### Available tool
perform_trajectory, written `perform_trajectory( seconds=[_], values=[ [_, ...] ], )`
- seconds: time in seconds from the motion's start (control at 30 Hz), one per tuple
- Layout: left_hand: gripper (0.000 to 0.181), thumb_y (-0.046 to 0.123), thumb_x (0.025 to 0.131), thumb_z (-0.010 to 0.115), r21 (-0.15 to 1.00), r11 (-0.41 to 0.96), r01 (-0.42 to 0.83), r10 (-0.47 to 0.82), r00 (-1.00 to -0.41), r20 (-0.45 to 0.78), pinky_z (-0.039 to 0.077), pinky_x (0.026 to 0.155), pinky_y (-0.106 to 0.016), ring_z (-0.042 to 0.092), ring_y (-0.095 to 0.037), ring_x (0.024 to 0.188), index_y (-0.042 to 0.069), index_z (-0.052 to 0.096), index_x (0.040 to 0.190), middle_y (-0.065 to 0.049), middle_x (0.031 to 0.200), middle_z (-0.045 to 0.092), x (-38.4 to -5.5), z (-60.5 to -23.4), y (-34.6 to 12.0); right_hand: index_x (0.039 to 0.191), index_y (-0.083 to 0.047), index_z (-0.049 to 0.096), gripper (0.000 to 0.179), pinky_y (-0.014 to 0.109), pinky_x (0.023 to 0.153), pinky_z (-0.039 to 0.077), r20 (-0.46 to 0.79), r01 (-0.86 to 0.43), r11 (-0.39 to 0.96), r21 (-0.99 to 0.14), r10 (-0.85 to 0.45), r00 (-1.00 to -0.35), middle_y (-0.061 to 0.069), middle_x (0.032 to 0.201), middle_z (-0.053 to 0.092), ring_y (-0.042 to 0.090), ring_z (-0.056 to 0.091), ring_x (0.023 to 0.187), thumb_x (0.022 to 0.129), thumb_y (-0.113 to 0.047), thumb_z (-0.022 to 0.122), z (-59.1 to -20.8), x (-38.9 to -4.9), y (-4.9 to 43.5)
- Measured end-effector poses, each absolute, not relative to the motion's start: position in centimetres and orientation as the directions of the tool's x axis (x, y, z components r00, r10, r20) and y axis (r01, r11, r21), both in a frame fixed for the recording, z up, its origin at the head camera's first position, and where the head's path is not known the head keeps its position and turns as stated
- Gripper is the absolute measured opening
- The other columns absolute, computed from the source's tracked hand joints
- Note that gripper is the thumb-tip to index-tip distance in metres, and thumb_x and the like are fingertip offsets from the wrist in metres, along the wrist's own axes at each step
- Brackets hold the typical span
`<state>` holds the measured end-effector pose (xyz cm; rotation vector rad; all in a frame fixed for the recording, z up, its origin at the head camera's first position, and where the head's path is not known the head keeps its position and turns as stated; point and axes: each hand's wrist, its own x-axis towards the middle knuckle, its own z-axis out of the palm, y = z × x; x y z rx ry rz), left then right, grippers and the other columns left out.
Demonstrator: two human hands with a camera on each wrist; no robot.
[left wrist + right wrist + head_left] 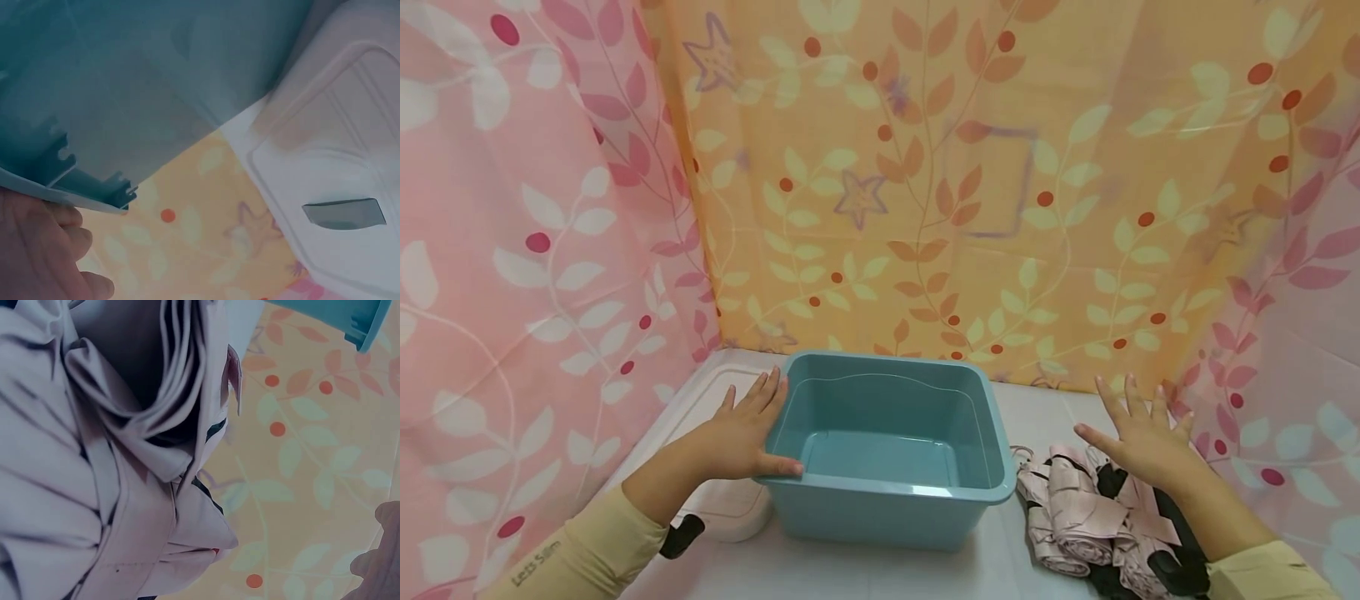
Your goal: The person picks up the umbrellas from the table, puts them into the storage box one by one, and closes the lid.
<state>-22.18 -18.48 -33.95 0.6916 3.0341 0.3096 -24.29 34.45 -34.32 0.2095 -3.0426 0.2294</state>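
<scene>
A blue-green plastic bin (pixel 880 517) stands upright with its inside bare. Along its left rim lies my left hand (pixel 741 433), fingers straight over the edge and thumb on the front corner. The left wrist view shows the fingers (pixel 75 234) under the rim's edge. My right hand (pixel 1146 442) hovers with fingers spread and nothing in it, above a pile of rolled pale-pink fabric bundles (pixel 1078 517) with straps. The right wrist view shows the folds of a bundle (pixel 137 531) up close, with the hand at the lower right edge.
Left of the bin, a white plastic lid (pixel 730 508) with a grey latch (pixel 345 214) lies on the white table (pixel 880 575). Dark straps (pixel 1180 575) sit among the bundles. Printed curtains (pixel 925 208) enclose the back and both sides.
</scene>
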Motion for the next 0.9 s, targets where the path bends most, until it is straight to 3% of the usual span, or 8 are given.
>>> perform_trajectory(
  seconds=[0.43, 0.9],
  values=[
    [0.131, 0.085, 0.058, 0.049, 0.173, 0.883, 0.436, 0.440, -0.898, 0.018, 0.007, 0.105, -0.060, -0.001, -0.034, 0.139, -0.004, 0.007, 0.144, -0.020, 0.151, -0.002, -21.3, -34.5, -17.2, 0.146, -0.019, -0.012, 0.091, 0.074, 0.073, -0.024, 0.085, -0.135, 0.975, -0.174, -0.122, -0.989, 0.033, 0.142, -0.021, 0.055, -0.031, 0.119, 0.086, -0.065, 0.039, -34.5, -23.9, 35.3],
    [0.131, 0.083, 0.059, 0.053, 0.225, 0.885, 0.408, 0.421, -0.907, -0.012, 0.007, 0.105, -0.059, -0.001, -0.035, 0.138, -0.006, 0.006, 0.144, -0.022, 0.151, -0.002, -22.2, -34.3, -17.3, 0.146, -0.019, -0.012, 0.090, 0.074, 0.075, -0.023, 0.120, -0.139, 0.975, -0.175, -0.119, -0.986, 0.031, 0.143, -0.020, 0.055, -0.027, 0.121, 0.087, -0.063, 0.041, -34.6, -23.8, 35.8]
  ],
)
